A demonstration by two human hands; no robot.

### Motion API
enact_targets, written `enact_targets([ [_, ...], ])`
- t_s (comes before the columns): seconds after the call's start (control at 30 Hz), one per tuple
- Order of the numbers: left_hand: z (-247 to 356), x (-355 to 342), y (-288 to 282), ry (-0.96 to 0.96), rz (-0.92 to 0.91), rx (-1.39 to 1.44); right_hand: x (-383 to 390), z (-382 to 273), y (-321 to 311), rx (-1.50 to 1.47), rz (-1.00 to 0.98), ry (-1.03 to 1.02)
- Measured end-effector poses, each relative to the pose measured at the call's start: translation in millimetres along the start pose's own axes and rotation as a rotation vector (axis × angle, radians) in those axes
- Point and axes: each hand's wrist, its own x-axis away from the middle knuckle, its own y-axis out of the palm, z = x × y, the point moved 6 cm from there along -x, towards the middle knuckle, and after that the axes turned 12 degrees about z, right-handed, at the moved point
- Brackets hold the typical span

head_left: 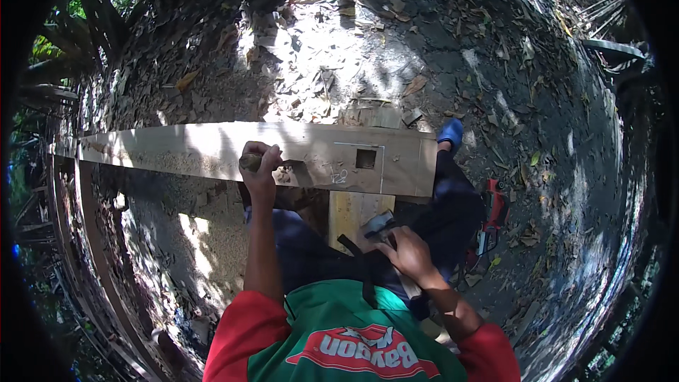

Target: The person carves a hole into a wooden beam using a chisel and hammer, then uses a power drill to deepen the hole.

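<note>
A long pale wooden beam (403, 170) lies across in front of me, with a square hole (366, 158), pencil lines and markings near its right end. My left hand (262, 168) is closed on an upright wooden tool handle (250, 161), probably a chisel, over the beam beside a shadowed cut with wood chips; its lower end is hidden. My right hand (409, 253) grips a hammer-like tool with a metal head (378, 225) and wooden handle, held below the beam over my lap.
A yellowish board (357, 205) sits under the beam between my legs. A red power tool (495, 209) lies on the dirt right of my leg. Dry leaves and wood scraps cover the ground. More timber (88, 205) extends at the left, with plants and branches around the edges.
</note>
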Motion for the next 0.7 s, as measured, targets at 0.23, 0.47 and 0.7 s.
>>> enact_targets([
  [0.23,-4.8,0.8,-2.7,0.064,0.024,0.018,19.3,23.0,39.2,0.144,-0.171,0.252],
  [0.47,-4.9,1.1,1.8,0.064,0.007,-0.001,22.4,38.2,61.5,0.032,-0.125,0.288],
  [0.7,-2.8,7.0,-1.4,0.052,0.030,0.032,20.8,30.2,57.9,-0.050,-0.032,0.198],
])
